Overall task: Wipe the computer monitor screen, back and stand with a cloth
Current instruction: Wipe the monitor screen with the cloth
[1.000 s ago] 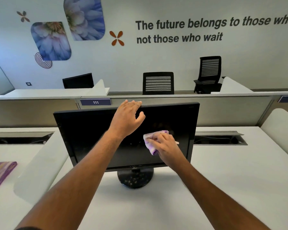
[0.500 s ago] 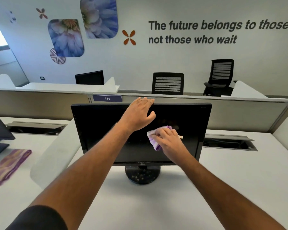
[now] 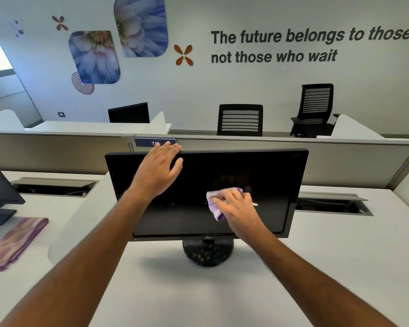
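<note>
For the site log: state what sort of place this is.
Most likely an open-plan office: rows of white desks split by partition panels, mesh office chairs, and a motivational slogan on the wall.

Head-height view, forward-down, near the monitor (image 3: pixel 257 180)

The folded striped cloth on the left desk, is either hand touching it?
No. The striped cloth lies alone; the left hand rests on the monitor top and the right hand holds another cloth.

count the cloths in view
2. A purple cloth is pressed on the monitor screen under the right hand. A striped purple cloth lies folded on the left desk. Others may be hidden.
</note>
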Motion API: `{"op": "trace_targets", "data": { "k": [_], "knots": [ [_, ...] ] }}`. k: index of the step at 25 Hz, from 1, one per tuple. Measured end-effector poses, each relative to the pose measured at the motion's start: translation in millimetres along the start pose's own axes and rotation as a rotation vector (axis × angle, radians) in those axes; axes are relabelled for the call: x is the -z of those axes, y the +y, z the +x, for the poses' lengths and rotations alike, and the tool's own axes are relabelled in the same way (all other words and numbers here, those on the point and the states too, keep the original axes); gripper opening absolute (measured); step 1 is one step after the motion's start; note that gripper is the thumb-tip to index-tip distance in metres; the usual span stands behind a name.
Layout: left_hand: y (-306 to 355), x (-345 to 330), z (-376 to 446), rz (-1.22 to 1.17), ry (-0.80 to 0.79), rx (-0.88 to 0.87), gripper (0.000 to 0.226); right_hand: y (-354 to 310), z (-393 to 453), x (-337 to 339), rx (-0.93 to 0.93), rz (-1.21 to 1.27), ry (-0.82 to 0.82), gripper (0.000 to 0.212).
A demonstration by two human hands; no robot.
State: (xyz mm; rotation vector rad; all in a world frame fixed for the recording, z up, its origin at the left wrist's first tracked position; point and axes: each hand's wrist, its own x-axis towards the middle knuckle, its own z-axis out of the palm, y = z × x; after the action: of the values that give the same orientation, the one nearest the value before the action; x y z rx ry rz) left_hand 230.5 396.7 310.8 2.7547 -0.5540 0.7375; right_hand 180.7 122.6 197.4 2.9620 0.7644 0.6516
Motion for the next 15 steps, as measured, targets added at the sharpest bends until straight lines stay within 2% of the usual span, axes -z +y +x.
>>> {"op": "trace_targets", "data": {
  "k": [5,8,12,15],
  "knots": [
    [-21,3,-14,0.025,0.083,0.035,0.057,-1,-19,-25,0.097,0.004,-0.108,0.088],
    [-26,-1,-19,0.026,0.136,0.034,0.054,3,-23,-25,0.06,0.005,-0.005,0.08],
    [-26,-8,-18,0.025,0.175,0.035,0.053,-22,14,-11,-0.048,0.074,0.164,0.07],
    [-33,-7,-17,0.018,0.157,0.006,0.053,-40,19,-20,0.022,0.084,0.102,0.071]
  ]
}}
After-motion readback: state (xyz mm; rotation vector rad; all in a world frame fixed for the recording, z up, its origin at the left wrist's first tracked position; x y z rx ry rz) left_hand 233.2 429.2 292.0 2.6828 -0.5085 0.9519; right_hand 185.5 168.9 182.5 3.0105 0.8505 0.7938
